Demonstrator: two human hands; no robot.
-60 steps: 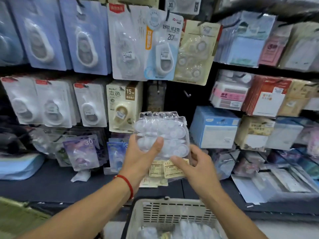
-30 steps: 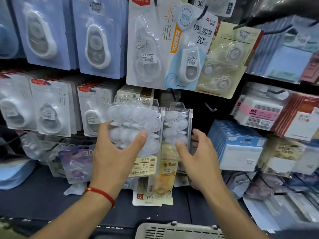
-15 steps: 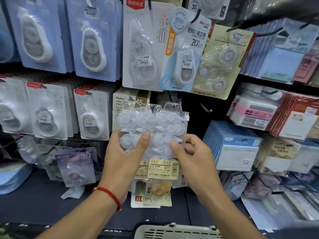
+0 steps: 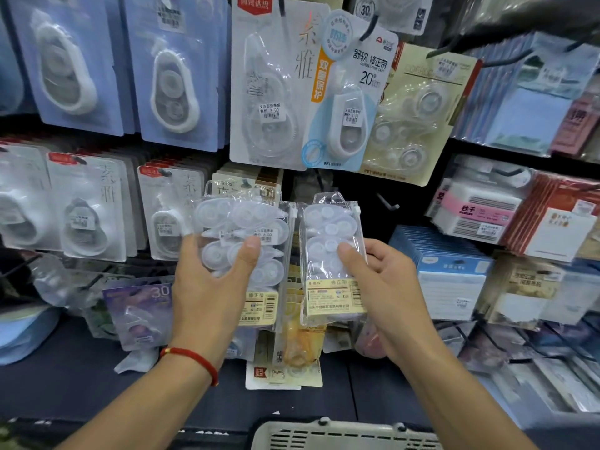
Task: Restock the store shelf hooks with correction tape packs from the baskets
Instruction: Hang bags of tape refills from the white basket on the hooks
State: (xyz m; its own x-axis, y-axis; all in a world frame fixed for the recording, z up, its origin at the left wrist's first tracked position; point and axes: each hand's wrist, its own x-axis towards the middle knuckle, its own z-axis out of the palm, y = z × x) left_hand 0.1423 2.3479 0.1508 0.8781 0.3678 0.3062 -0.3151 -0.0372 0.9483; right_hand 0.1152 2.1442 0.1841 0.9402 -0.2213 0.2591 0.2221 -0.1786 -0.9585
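Note:
My left hand (image 4: 211, 287) grips a stack of clear correction tape packs (image 4: 256, 222), thumb pressed across the front blisters. My right hand (image 4: 376, 287) holds a single clear pack (image 4: 328, 232) by its right edge, thumb on its front, a small gap apart from the left stack. Both are raised in front of the shelf's middle row. A bare black hook (image 4: 388, 203) sticks out just right of the single pack. The rim of the grey basket (image 4: 344, 435) shows at the bottom edge.
Carded correction tapes hang in rows: blue cards (image 4: 168, 76) upper left, white cards (image 4: 94, 206) middle left, a large white card (image 4: 269, 82) above. Boxed stationery (image 4: 451, 277) fills the right shelves. Loose packs lie on the dark shelf board (image 4: 65, 378) below.
The packs were together in both hands half a second ago; now my right hand has drawn one pack off to the right, leaving the rest in my left hand.

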